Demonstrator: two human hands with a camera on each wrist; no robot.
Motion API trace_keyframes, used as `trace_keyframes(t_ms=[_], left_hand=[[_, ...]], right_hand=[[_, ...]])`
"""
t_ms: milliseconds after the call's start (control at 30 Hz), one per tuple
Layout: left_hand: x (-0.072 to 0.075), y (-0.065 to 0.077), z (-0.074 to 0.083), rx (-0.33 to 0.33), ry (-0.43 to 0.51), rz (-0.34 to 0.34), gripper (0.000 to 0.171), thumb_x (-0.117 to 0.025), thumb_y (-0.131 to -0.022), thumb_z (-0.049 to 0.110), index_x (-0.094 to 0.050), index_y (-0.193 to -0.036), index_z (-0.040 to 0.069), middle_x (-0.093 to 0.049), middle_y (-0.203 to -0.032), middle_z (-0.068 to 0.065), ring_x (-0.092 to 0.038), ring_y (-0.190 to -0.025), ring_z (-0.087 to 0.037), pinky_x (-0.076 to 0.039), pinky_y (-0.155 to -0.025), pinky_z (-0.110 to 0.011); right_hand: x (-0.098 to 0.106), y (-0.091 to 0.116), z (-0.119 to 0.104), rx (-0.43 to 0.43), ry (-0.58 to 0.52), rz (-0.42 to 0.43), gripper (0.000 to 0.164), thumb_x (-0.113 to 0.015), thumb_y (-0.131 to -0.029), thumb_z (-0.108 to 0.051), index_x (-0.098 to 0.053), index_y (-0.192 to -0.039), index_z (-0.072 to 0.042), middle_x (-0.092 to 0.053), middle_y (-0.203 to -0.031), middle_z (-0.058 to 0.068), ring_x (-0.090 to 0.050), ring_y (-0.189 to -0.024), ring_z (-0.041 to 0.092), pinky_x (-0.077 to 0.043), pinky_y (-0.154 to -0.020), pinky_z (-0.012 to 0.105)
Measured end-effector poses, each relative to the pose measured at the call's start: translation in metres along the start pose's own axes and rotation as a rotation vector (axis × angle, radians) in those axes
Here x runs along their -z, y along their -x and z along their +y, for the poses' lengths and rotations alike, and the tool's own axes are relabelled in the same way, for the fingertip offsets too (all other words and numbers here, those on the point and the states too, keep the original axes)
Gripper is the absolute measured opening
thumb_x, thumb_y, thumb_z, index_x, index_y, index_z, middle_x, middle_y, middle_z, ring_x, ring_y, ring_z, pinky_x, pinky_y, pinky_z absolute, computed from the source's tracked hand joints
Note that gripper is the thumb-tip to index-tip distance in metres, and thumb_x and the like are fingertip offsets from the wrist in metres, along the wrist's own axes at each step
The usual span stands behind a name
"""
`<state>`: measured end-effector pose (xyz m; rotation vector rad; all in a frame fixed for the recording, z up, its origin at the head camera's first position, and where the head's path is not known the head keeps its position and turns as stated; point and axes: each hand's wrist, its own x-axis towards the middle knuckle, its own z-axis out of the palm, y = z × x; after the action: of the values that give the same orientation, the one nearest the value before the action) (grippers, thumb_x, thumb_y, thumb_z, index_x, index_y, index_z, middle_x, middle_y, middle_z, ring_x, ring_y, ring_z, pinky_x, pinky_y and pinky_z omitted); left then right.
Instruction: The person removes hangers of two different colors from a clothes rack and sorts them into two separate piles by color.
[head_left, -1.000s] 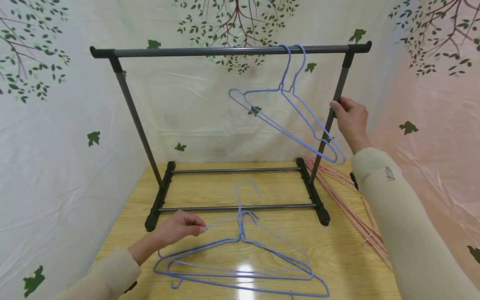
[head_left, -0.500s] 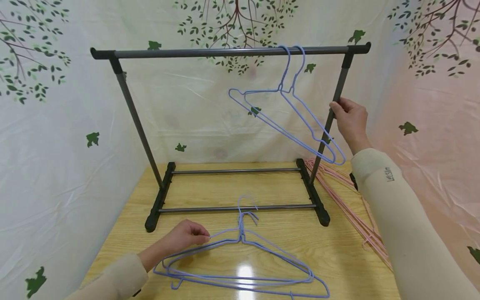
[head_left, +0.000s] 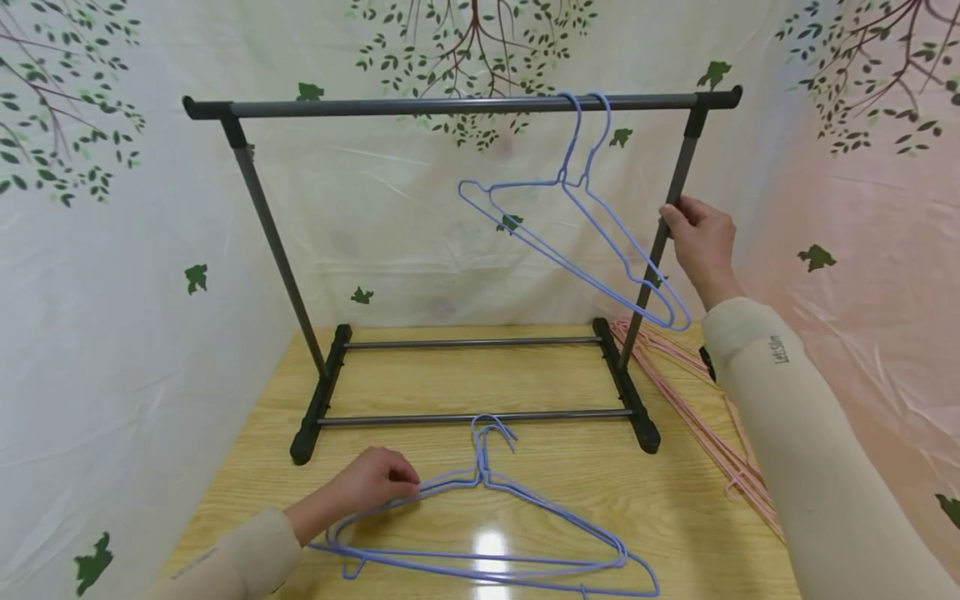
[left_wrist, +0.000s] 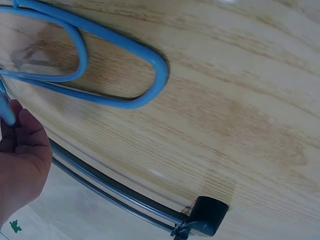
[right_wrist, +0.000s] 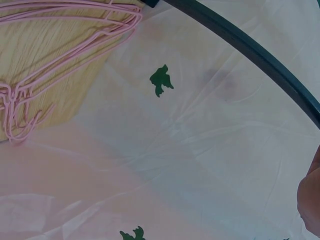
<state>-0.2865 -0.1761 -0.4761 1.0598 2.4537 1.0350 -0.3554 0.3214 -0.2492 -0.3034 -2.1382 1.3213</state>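
A stack of blue wire hangers point(head_left: 482, 473) lies on the wooden table, hooks pointing to the rack. My left hand point(head_left: 367, 487) pinches the left shoulder of the top hanger, close over the stack. In the left wrist view, blue wire shows between the fingers of the left hand point(left_wrist: 22, 160). Two more blue hangers point(head_left: 567, 150) hang from the top bar of the black garment rack point(head_left: 390, 107), toward its right end. My right hand point(head_left: 703, 242) grips the rack's right upright, thumb in front. Only part of the right hand point(right_wrist: 310, 202) shows in the right wrist view.
Pink hangers point(head_left: 690, 406) lie in a bundle on the table, right of the rack and partly behind my right sleeve. The rack's base has two low crossbars point(head_left: 420, 419) and black feet point(left_wrist: 207, 215). Leaf-printed sheeting point(head_left: 397, 233) stands around the table.
My left hand has lowered a blue hanger, its hook coming down, onto the others on the table. The right hand stays on the upright, and the two hanging hangers have not moved.
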Motion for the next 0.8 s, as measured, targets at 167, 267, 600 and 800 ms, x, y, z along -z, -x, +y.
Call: trace_keyframes(t_ms=[167,267,600,800], left_hand=[[-0.001,-0.001,-0.001,-0.013,-0.043,-0.033,0.005,-0.076,-0.088,0.015,-0.077,-0.089,0.010,-0.067,-0.084,0.010,-0.058,-0.076,-0.005,-0.050,-0.067,-0.025],[-0.003,-0.002,-0.003,-0.020,-0.087,-0.037,0.005,-0.076,-0.088,0.015,-0.077,-0.089,0.010,-0.066,-0.084,0.011,-0.057,-0.076,-0.004,-0.050,-0.067,-0.026],[0.001,-0.010,-0.010,-0.034,-0.164,-0.038,0.010,-0.078,-0.086,0.016,-0.076,-0.092,0.009,-0.063,-0.081,0.012,-0.053,-0.071,-0.003,-0.048,-0.064,-0.026],[0.007,-0.014,-0.010,-0.050,-0.163,-0.024,0.013,-0.076,-0.088,0.016,-0.075,-0.096,0.006,-0.063,-0.080,0.010,-0.053,-0.071,-0.003,-0.048,-0.064,-0.027]], right_hand=[[0.000,0.000,0.001,0.008,0.005,0.005,0.045,-0.061,-0.098,-0.039,-0.064,-0.134,-0.013,-0.068,-0.125,0.003,-0.064,-0.097,0.005,-0.052,-0.092,0.024],[0.000,0.000,0.001,0.017,0.004,0.008,0.044,-0.061,-0.098,-0.038,-0.065,-0.133,-0.012,-0.068,-0.123,0.003,-0.064,-0.095,0.004,-0.052,-0.091,0.024],[-0.002,0.000,-0.001,-0.002,-0.006,0.013,0.043,-0.061,-0.098,-0.037,-0.064,-0.134,-0.012,-0.067,-0.125,0.003,-0.065,-0.098,0.005,-0.051,-0.095,0.027],[-0.003,0.000,-0.002,-0.014,-0.007,0.013,0.044,-0.061,-0.098,-0.038,-0.064,-0.134,-0.013,-0.067,-0.126,0.004,-0.065,-0.100,0.007,-0.051,-0.096,0.029]])
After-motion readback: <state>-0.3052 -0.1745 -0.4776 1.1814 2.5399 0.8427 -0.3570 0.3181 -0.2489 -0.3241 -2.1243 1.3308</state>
